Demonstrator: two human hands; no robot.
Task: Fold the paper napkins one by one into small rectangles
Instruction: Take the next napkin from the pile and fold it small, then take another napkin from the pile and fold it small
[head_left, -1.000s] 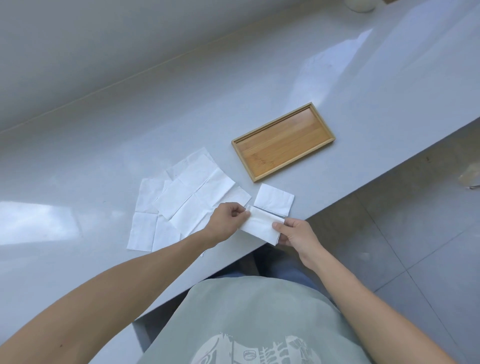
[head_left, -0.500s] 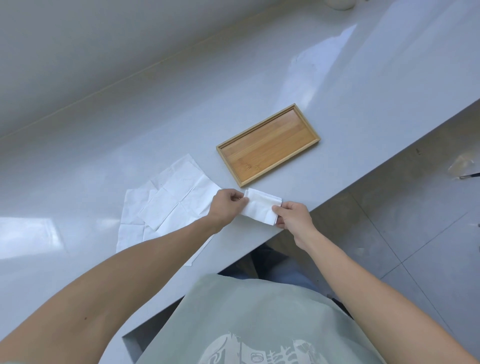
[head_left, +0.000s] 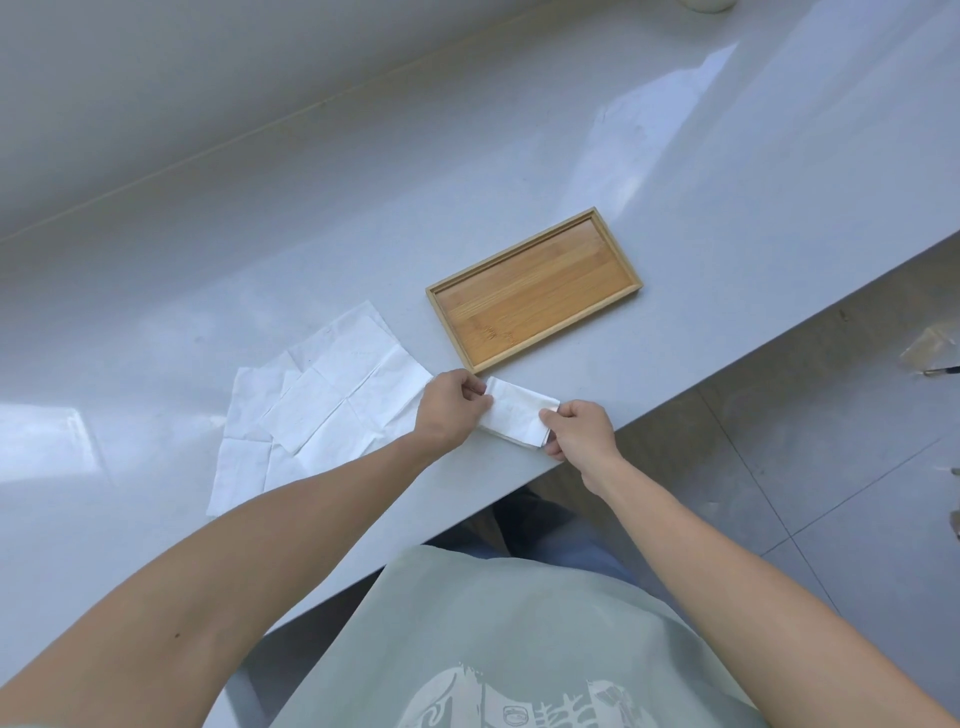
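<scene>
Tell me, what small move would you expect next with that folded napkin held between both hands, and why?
Probably set it in the wooden tray. The folded napkin already looks like a small rectangle, pinched at its ends by the left hand and right hand; the tray sits just beyond it with nothing in it, and the unfolded napkins still wait to the left.

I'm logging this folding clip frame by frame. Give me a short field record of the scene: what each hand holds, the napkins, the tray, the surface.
left hand: pinches the left end of the folded napkin
right hand: pinches its right end
folded napkin: small white rectangle, held between both hands near the counter's front edge
unfolded napkins: several, creased, overlapping, flat on the counter left of the hands
tray: wooden, rectangular, nothing in it, beyond the hands
counter: grey, glossy
</scene>
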